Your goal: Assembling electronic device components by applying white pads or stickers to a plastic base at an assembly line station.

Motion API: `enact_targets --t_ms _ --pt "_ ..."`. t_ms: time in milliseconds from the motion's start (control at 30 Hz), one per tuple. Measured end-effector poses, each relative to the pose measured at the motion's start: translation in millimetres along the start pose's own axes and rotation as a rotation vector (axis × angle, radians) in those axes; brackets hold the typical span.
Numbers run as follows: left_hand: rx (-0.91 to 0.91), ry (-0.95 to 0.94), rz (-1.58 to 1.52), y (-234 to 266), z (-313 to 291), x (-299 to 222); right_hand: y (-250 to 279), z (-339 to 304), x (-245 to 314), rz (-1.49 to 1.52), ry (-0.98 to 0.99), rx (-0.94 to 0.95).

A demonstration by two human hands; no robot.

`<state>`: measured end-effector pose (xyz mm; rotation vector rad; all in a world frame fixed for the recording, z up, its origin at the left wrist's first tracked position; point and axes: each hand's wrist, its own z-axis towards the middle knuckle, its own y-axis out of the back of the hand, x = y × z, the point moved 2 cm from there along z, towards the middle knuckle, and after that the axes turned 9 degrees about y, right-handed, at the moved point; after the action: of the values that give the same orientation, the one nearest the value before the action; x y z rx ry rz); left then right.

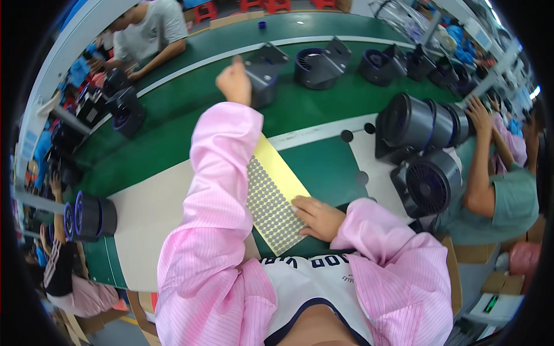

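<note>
My left hand (235, 83) reaches out over the green conveyor belt, its fingers curled at the left side of a dark grey fan (264, 89) with a flat angled bracket. The exact grip is partly hidden. Close to my body, a yellow-backed sheet of small round grey stickers (268, 207) lies slanted on the bench. My right hand (318, 218) is closed at the right edge of this sheet, thumb and fingertips pressed on it. My left sleeve covers part of the sheet's left side.
More bracketed fans (316, 68) stand along the belt (179, 130). Several fans (424, 181) are grouped at the right, beside a co-worker's arm (482, 155). Others (89, 216) stand at the left bench edge. Beige board (150, 219) covers part of the bench. Another person (151, 34) works across the belt.
</note>
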<state>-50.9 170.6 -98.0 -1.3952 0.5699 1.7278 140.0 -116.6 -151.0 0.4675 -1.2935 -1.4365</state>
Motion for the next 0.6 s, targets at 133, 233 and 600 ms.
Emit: enact_targets --t_ms 133,233,600 --pt "0.143 -0.102 0.303 -9.2 -6.9 27.0 -7.7 -6.1 7.1 -0.197 -0.102 -0.112" --pt "0.045 -0.256 0.395 33.4 36.1 23.5 -1.7 -10.4 13.6 -0.208 -0.07 -0.119" --pt "0.086 0.143 1.97 214.8 216.9 24.7 4.8 -21.2 5.5 -0.13 -0.021 -0.083"
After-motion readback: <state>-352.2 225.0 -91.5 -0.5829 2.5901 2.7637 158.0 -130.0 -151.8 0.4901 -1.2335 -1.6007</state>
